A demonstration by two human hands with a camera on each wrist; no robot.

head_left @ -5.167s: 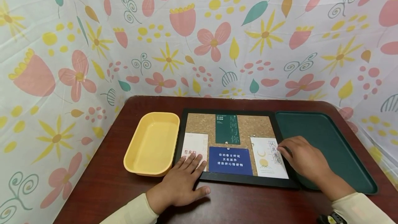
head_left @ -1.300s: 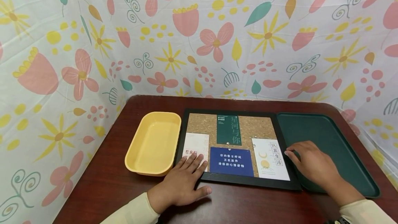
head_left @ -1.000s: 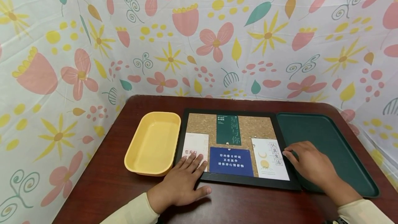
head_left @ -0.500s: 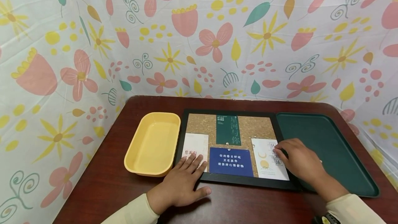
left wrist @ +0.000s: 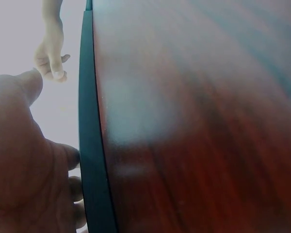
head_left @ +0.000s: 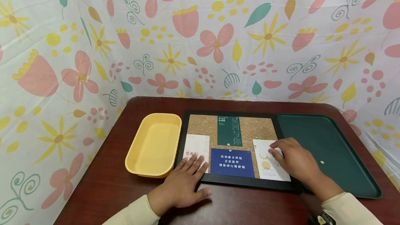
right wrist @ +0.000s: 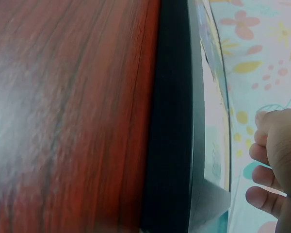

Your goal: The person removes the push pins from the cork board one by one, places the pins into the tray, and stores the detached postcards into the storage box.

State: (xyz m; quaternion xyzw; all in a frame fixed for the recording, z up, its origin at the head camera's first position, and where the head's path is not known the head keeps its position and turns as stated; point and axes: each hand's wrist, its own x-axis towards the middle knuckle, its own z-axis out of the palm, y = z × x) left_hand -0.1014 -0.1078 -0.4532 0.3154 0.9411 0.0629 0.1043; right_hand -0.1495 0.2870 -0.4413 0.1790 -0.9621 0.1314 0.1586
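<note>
Honestly, I can't tell whether my curled right hand pinches anything over the moon-printed card at the corkboard's right. If pinned, a hasty tug might tear it — my left hand rests spread on the corkboard's near-left corner.

Long pale-cream sleeves, plain cuffs, hands ungloved, black device with small yellow patch, by right cuff.

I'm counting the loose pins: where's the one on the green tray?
In the head view, the pin lies near the middle of the green tray, just right of the right hand.
</note>
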